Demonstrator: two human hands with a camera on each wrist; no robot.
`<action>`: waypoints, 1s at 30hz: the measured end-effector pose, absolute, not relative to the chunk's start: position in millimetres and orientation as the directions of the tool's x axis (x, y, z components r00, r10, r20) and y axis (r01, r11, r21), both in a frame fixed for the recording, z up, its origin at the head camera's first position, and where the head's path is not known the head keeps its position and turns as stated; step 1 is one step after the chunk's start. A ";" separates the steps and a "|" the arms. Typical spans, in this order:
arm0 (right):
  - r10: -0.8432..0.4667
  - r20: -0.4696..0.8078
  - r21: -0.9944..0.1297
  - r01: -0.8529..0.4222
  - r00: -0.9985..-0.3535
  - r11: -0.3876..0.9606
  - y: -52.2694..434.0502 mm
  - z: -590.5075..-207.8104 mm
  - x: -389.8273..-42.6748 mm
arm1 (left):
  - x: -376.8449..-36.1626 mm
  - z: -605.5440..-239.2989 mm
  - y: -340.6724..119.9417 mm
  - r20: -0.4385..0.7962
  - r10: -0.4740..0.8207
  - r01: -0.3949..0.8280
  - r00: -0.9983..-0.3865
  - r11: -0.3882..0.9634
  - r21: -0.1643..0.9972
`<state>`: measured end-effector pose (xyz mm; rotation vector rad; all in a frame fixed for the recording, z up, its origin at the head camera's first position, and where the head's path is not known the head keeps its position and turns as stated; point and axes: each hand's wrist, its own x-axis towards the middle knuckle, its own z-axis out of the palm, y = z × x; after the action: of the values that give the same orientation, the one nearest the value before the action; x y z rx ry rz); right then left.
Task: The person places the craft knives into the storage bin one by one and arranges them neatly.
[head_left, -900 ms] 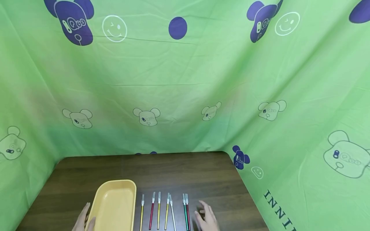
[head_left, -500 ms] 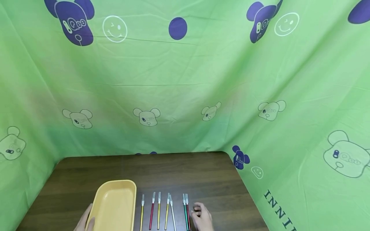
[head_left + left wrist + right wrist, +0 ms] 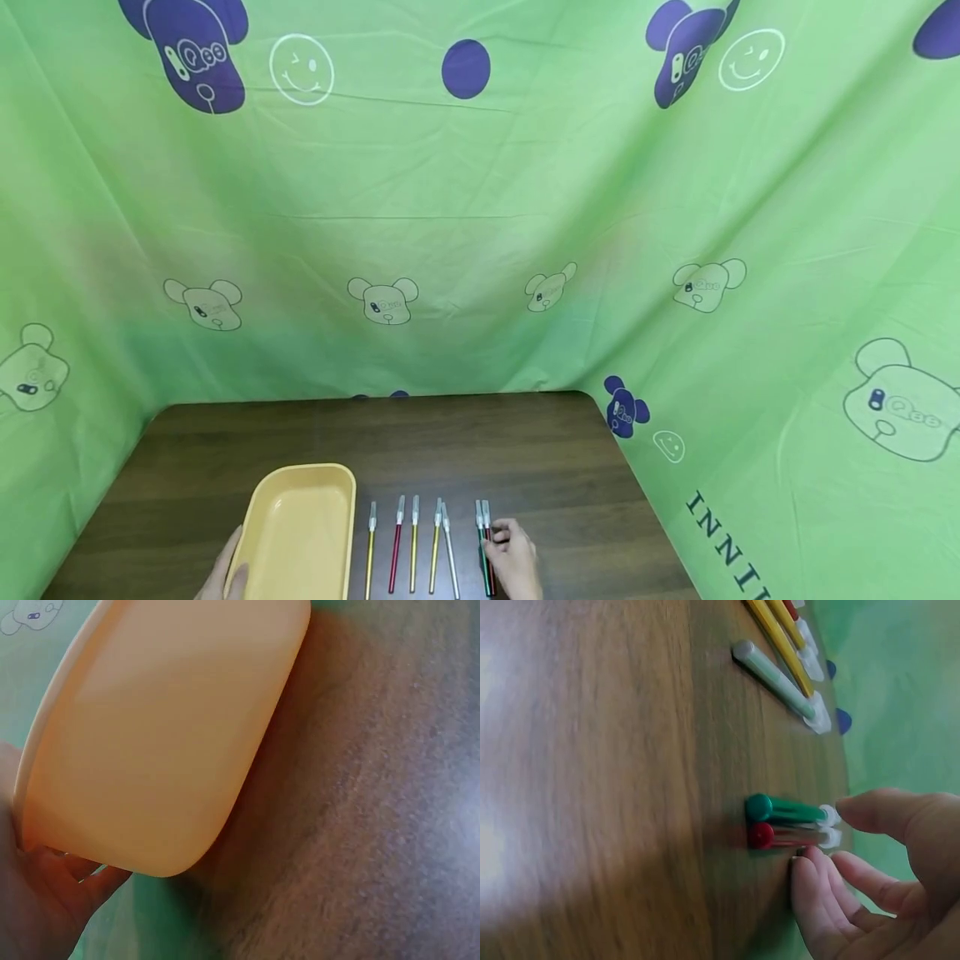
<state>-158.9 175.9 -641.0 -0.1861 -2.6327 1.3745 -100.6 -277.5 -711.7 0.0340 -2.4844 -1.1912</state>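
The right hand (image 3: 512,557) moves left across the worktop (image 3: 465,442). Its fingers (image 3: 870,814) now reach the green pen (image 3: 482,546) and red pen (image 3: 490,550).

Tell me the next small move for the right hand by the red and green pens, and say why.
Probably close the thumb and fingers on the red pen with the clear cap. The right hand hovers with curled fingers just beside it, not yet gripping. The green pen lies against it, so pinch carefully. The left hand holds the yellow plastic tray.
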 end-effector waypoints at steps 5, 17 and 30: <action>0.211 0.135 -0.803 0.018 -0.968 0.595 171.7 -644.9 -160.2 | -89.0 -686.2 -261.9 0.291 -0.220 0.084 -0.931 0.648 0.757; 0.232 0.225 -0.753 -0.018 -0.946 0.658 171.4 -650.6 -160.6 | -80.3 -684.3 -245.3 0.477 -0.227 0.249 -0.849 0.624 0.741; 0.295 0.207 -0.662 0.089 -0.933 0.744 163.6 -641.4 -161.4 | -82.0 -694.5 -257.2 0.643 -0.089 0.400 -0.761 0.716 0.572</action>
<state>-161.4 163.6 -641.4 -0.2993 -2.6460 0.9821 -82.0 -257.2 -694.5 -0.2353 -2.2553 -0.9551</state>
